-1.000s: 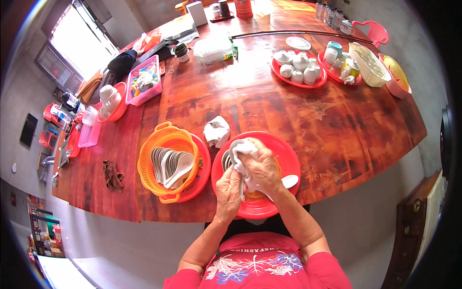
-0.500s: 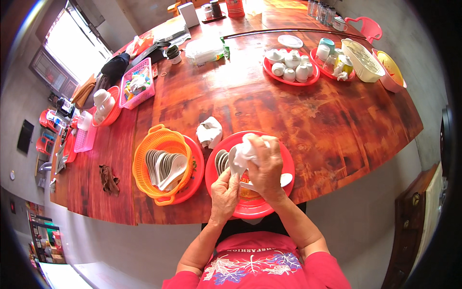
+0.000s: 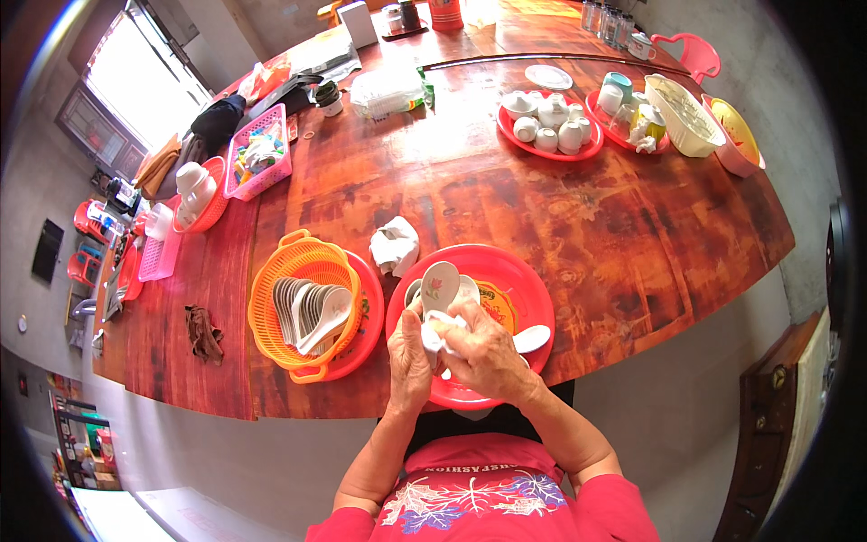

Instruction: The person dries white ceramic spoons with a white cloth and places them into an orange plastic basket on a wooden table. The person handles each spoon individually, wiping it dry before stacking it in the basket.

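Note:
In my left hand (image 3: 411, 361) is a white soup spoon (image 3: 441, 285) with a pink flower in its bowl, held bowl-up over a red tray (image 3: 533, 282). My right hand (image 3: 494, 354) presses a crumpled white cloth (image 3: 433, 340) around the spoon's handle; the handle itself is hidden. Behind the held spoon, more white spoons (image 3: 469, 291) lie in the tray, partly covered. A loose spoon (image 3: 532, 339) rests at the tray's right side. Left of the tray, an orange basket (image 3: 260, 298) holds a row of nested spoons (image 3: 312, 312); it sits on a red plate (image 3: 371, 316).
A crumpled white cloth (image 3: 395, 246) lies just beyond the tray. A brown rag (image 3: 204, 334) is at the left. Farther off stand a pink basket (image 3: 284, 163), a red tray of white teaware (image 3: 553, 154), and a cream basket (image 3: 691, 135). The table's near edge runs by my forearms.
My right hand and its cloth have come down from the spoon's bowl to the handle, baring the flowered bowl. The left hand has shifted slightly, still holding the spoon.

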`<state>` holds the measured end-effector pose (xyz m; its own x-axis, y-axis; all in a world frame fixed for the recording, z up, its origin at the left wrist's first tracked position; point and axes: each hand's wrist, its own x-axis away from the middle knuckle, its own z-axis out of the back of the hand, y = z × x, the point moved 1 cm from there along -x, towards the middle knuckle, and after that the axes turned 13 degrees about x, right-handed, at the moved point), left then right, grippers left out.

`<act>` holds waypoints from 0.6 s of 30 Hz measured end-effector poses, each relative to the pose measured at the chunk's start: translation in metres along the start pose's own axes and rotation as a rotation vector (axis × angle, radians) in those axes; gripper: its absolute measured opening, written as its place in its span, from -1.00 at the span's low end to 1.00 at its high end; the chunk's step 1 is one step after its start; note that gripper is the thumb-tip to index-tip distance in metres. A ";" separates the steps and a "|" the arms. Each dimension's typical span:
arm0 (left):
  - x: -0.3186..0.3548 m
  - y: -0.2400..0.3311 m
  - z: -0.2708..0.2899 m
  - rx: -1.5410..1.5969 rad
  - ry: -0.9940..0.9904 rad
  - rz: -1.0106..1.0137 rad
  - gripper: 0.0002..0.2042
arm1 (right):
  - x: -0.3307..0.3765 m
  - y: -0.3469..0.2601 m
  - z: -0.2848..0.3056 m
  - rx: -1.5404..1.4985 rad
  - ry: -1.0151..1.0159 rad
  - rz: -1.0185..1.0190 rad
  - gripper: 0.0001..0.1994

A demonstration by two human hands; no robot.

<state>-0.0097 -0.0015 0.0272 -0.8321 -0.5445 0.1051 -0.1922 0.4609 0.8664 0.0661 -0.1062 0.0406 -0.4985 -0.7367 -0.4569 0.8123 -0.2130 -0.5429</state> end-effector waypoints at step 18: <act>0.014 -0.001 -0.011 -0.084 -0.068 0.001 -0.70 | -0.034 0.018 -0.008 -0.602 0.352 -0.346 -0.80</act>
<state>-0.0154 -0.0172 0.0327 -0.8662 -0.4941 0.0748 -0.1499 0.3996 0.9044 0.0949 -0.0797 0.0408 -0.8423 -0.4231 -0.3339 0.3388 0.0661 -0.9385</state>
